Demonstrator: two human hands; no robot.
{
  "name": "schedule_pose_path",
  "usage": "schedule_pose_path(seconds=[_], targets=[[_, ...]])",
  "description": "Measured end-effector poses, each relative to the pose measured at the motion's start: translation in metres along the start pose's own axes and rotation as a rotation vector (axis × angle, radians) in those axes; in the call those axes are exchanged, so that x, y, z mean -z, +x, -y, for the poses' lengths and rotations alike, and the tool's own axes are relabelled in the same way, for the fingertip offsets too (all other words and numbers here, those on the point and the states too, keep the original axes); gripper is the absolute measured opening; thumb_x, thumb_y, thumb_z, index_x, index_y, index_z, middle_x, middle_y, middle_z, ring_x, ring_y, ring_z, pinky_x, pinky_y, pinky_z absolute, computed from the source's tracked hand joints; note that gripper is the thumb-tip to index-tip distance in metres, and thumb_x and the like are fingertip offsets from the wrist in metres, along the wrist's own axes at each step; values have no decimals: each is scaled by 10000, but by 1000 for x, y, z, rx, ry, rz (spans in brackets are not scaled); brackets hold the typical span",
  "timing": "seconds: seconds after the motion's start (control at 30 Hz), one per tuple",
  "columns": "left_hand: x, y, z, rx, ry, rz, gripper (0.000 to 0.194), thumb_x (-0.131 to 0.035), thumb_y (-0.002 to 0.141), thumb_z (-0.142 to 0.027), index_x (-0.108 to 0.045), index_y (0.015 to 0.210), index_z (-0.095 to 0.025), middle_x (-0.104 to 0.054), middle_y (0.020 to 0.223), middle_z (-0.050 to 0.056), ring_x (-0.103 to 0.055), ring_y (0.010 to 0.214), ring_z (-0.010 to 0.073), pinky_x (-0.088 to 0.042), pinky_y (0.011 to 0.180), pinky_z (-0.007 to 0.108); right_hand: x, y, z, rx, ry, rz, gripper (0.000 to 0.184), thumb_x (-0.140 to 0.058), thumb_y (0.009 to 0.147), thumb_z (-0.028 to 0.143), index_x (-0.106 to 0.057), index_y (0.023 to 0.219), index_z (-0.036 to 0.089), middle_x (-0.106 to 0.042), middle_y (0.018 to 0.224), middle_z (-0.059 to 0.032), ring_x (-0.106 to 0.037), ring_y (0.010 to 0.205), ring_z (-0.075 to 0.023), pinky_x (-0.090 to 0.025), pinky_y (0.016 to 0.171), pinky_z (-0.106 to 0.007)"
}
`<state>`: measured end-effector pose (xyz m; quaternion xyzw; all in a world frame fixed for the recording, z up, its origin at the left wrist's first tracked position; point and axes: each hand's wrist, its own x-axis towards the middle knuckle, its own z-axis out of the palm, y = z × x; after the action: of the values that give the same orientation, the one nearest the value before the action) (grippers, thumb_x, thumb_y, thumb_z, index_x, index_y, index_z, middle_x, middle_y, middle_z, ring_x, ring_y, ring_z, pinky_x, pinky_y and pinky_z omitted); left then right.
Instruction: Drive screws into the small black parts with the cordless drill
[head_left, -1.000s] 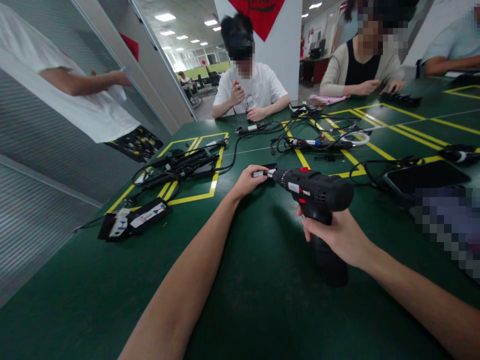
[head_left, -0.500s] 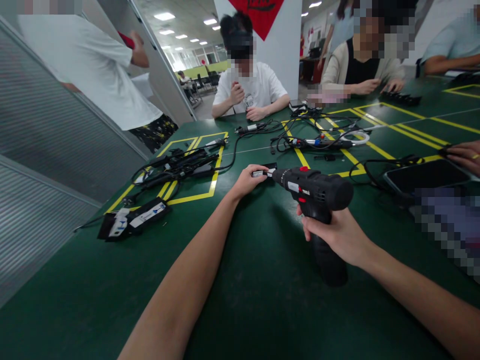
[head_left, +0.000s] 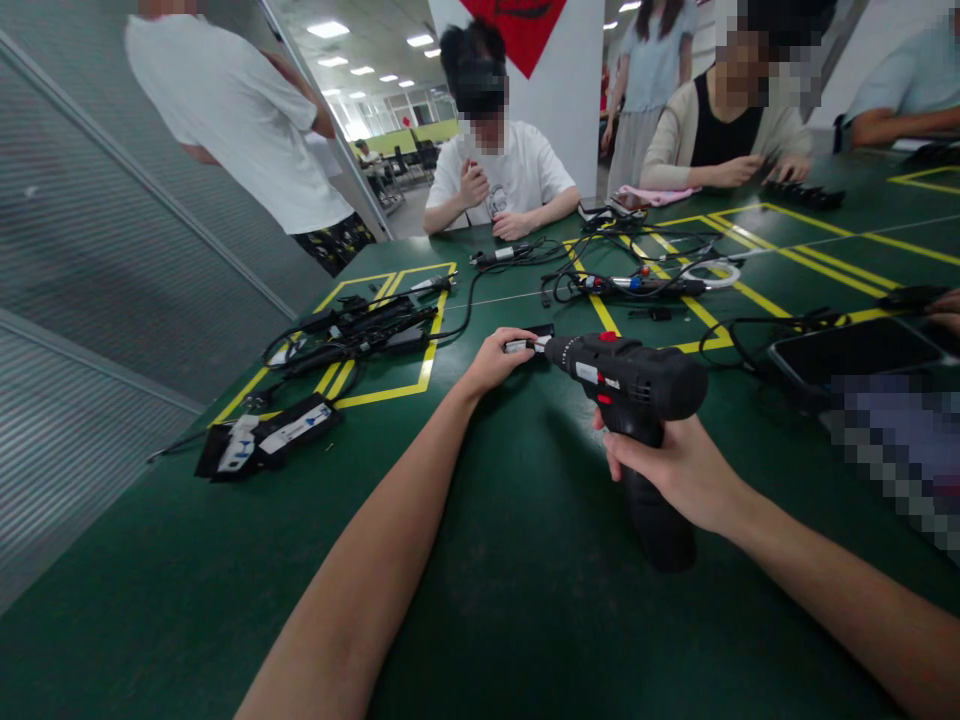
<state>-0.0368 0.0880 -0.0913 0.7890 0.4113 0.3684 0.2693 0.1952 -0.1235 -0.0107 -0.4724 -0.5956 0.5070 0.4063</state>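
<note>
My right hand (head_left: 667, 465) grips a black cordless drill (head_left: 630, 375) with red switches by its handle. The drill points left and away from me, its tip against or right beside a small white-and-black piece (head_left: 537, 344). My left hand (head_left: 499, 362) is closed on that piece at the table, fingers curled over it; its kind I cannot make out. A flat black part (head_left: 541, 330) lies just behind those fingers.
Black cables and tools (head_left: 367, 335) lie bunched at left, near black pouches (head_left: 296, 430). More cables and a pen-like tool (head_left: 637, 287) lie behind the drill. A dark-screened tablet (head_left: 855, 352) rests at right. A person (head_left: 502, 170) sits opposite.
My hands and the drill have held their place. The standing person at left has shifted right, another in the back has come further into view, and the hand at the right edge has drawn back.
</note>
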Motion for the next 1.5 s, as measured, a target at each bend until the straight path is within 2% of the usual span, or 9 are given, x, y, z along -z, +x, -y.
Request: schedule_pose_path(seconds=[1.1, 1.5], targets=[[0, 0, 1, 22, 19, 11, 287, -622, 814, -360, -697, 1057, -225, -650, 1149, 53, -568, 1115, 205, -414, 1036, 355, -1, -1, -3, 6, 11, -10, 102, -606, 809, 180, -537, 882, 194, -569, 685, 23, -574, 590, -139, -461, 581, -301], [1, 0, 3, -8, 19, 7, 285, -629, 815, -357, -694, 1056, -219, -651, 1145, 58, -575, 1110, 205, -411, 1039, 351, 0, 0, -6, 22, 16, -2, 77, -591, 831, 173, -549, 893, 189, -586, 690, 16, -579, 600, -144, -468, 591, -303]])
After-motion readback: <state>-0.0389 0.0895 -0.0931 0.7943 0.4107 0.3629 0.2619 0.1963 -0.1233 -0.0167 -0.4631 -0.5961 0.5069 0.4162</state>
